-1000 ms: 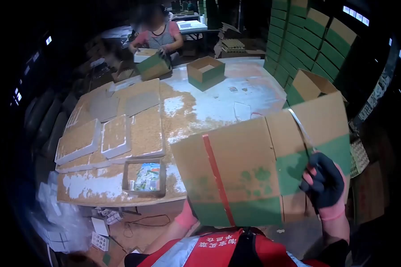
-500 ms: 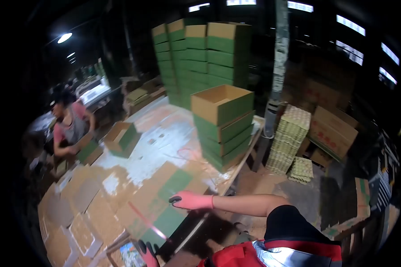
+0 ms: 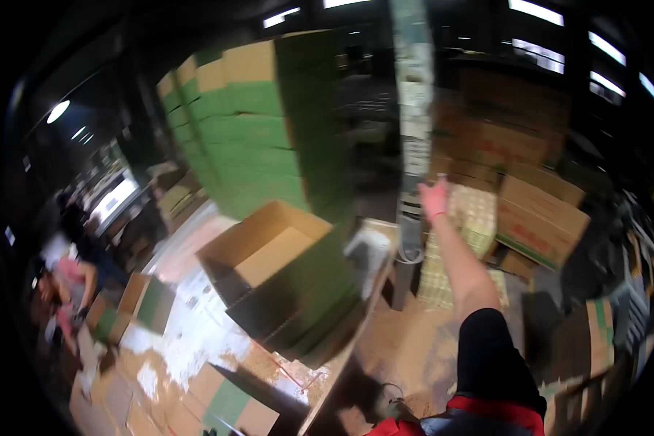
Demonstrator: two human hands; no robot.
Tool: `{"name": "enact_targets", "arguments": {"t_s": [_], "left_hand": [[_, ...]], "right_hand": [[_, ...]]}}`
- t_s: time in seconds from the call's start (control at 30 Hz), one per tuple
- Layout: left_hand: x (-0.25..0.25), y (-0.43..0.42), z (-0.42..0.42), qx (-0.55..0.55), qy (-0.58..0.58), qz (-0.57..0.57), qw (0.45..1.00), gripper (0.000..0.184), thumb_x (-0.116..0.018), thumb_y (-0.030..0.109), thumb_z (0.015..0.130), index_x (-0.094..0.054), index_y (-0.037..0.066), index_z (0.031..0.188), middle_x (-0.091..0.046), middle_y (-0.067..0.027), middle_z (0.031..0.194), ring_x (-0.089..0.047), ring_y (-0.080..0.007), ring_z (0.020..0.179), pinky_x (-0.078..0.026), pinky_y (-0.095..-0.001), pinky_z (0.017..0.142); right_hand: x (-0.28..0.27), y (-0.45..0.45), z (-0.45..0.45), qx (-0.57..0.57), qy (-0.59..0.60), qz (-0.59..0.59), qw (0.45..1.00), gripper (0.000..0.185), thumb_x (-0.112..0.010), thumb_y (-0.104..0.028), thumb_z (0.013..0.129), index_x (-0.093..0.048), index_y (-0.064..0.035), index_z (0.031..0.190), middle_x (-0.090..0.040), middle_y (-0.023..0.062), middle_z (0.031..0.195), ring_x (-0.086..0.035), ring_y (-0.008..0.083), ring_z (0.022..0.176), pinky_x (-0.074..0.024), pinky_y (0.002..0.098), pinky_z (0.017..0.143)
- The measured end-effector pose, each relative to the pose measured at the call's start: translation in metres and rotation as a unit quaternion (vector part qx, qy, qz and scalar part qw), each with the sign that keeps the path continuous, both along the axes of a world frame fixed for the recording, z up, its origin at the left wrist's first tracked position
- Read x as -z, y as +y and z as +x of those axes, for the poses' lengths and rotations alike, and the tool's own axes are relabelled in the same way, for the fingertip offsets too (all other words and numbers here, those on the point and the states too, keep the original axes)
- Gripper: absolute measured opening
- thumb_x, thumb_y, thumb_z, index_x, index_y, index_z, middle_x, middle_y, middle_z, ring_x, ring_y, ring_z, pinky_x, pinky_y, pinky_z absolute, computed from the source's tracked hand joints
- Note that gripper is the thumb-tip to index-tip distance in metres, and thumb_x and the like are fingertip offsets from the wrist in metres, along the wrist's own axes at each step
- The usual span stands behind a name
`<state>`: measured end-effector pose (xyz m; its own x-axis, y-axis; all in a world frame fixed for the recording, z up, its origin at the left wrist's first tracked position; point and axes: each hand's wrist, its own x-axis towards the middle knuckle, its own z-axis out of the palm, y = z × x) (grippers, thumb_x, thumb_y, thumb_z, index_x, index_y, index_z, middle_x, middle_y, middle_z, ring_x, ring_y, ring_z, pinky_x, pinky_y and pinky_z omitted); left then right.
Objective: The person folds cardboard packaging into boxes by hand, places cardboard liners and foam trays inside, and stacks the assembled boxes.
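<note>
My right hand (image 3: 434, 199), in a pink glove, is stretched far forward beside the post. It is at the top left corner of a tall stack of pale yellow moulded trays (image 3: 472, 207); its fingers look apart, and I cannot tell whether they touch the trays. Of my left hand, only a small dark bit, perhaps gloved fingertips, shows at the bottom edge on a flat green-and-brown cardboard piece (image 3: 229, 403). An open-topped cardboard box (image 3: 269, 251) stands on other green boxes at the table's right side, blurred by motion.
A tall stack of green boxes (image 3: 251, 138) rises behind the table (image 3: 189, 301). The metal post (image 3: 414, 109) stands at the table's far right corner. Brown cartons (image 3: 541, 218) lie beyond the trays. At the left, a person (image 3: 73, 280) works near another open box (image 3: 145, 301).
My right hand has left the flat cardboard and swung forward and right to the tray stack. The view has turned right, and my left hand has nearly dropped out of the picture.
</note>
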<state>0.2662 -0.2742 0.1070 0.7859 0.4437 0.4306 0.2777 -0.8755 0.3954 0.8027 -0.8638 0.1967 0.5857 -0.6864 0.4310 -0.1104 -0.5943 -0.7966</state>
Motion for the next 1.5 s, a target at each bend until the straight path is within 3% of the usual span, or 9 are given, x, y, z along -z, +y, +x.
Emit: {"name": "enact_targets", "arguments": {"t_s": [0.27,0.5,0.7,0.83,1.03,1.17,1.37,1.43,1.5], "left_hand": [[-0.041,-0.052,0.041,-0.051,0.039,-0.052,0.997,0.038,-0.066,0.005,0.077,-0.062,0.006,0.114,-0.056,-0.0165,0.123,-0.05,-0.0368,0.117,-0.041,-0.0449,0.1],[-0.041,-0.029,-0.034,-0.091,0.035,-0.149,0.984,0.034,-0.06,0.004,0.083,-0.062,0.007,0.117,-0.061,-0.0147,0.118,-0.056,-0.035,0.11,-0.045,-0.0399,0.095],[-0.055,-0.037,-0.037,0.225,-0.15,-0.673,0.688,0.061,-0.06,0.015,0.094,-0.033,0.004,0.148,-0.041,-0.0109,0.147,-0.045,-0.0203,0.129,-0.036,-0.0343,0.108],[-0.075,0.011,-0.11,0.236,-0.118,-0.628,0.732,0.066,-0.07,0.013,0.086,-0.039,0.007,0.144,-0.053,-0.0113,0.133,-0.053,-0.0179,0.118,-0.045,-0.0293,0.096],[-0.055,0.082,-0.215,0.176,0.086,-0.296,0.935,0.02,-0.064,0.001,0.079,-0.069,0.003,0.098,-0.068,-0.0121,0.1,-0.066,-0.0258,0.087,-0.052,-0.0331,0.076],[-0.04,0.088,-0.211,0.341,0.177,-0.104,0.918,0.022,-0.068,0.014,0.079,-0.066,0.007,0.1,-0.065,-0.0119,0.093,-0.063,-0.0304,0.088,-0.048,-0.0384,0.084],[-0.046,0.157,-0.192,0.134,0.11,-0.131,0.976,0.053,-0.068,0.028,0.079,-0.051,0.006,0.124,-0.054,-0.0181,0.12,-0.05,-0.0359,0.114,-0.04,-0.046,0.096],[0.008,0.203,-0.176,0.01,0.064,-0.026,0.998,0.057,-0.066,0.031,0.082,-0.049,0.006,0.13,-0.048,-0.0205,0.132,-0.043,-0.038,0.124,-0.035,-0.049,0.103],[0.07,0.23,-0.168,-0.089,0.085,0.005,0.992,0.064,-0.063,0.035,0.085,-0.042,0.007,0.139,-0.038,-0.0224,0.144,-0.036,-0.0415,0.131,-0.03,-0.0518,0.108]], "right_hand": [[0.063,-0.134,0.144,-0.04,0.118,-0.302,0.945,0.044,-0.066,-0.032,0.084,-0.061,-0.0034,0.117,-0.063,0.0215,0.112,-0.061,0.0353,0.106,-0.0494,0.0467,0.088],[-0.158,-0.02,-0.052,-0.151,-0.186,-0.301,0.923,0.045,-0.055,-0.019,0.087,-0.053,-0.0056,0.13,-0.056,0.0161,0.125,-0.058,0.0338,0.111,-0.0509,0.0394,0.089],[-0.109,0.271,-0.37,-0.608,-0.148,-0.088,0.775,0.036,-0.066,0.002,0.07,-0.063,-0.0058,0.105,-0.063,0.011,0.108,-0.061,0.025,0.097,-0.0486,0.0348,0.086],[-0.033,0.423,-0.512,-0.762,-0.022,-0.104,0.638,0.031,-0.079,-0.002,0.064,-0.065,-0.003,0.092,-0.065,0.0105,0.081,-0.065,0.023,0.073,-0.0509,0.0299,0.07],[0.01,0.481,-0.606,-0.786,0.135,-0.102,0.594,0.032,-0.075,-0.006,0.072,-0.063,-0.0019,0.101,-0.066,0.013,0.096,-0.067,0.027,0.092,-0.052,0.0333,0.081],[0.069,0.495,-0.655,-0.815,0.346,0.027,0.463,0.049,-0.06,-0.018,0.087,-0.045,-0.0074,0.132,-0.062,0.0188,0.115,-0.061,0.0361,0.105,-0.0475,0.0411,0.091],[0.086,0.471,-0.636,-0.704,0.385,-0.048,0.595,0.036,-0.048,-0.018,0.095,-0.048,-0.0066,0.13,-0.063,0.0199,0.112,-0.063,0.034,0.1,-0.0495,0.0429,0.086],[0.173,0.451,-0.578,-0.575,0.244,0.062,0.778,0.027,-0.043,-0.019,0.097,-0.056,-0.002,0.115,-0.065,0.0136,0.094,-0.064,0.0251,0.082,-0.0517,0.0381,0.071],[0.207,0.424,-0.518,-0.456,0.239,0.428,0.743,0.024,-0.042,-0.019,0.097,-0.058,-0.0023,0.097,-0.058,0.0047,0.076,-0.057,0.0175,0.068,-0.0472,0.0356,0.057]]}}
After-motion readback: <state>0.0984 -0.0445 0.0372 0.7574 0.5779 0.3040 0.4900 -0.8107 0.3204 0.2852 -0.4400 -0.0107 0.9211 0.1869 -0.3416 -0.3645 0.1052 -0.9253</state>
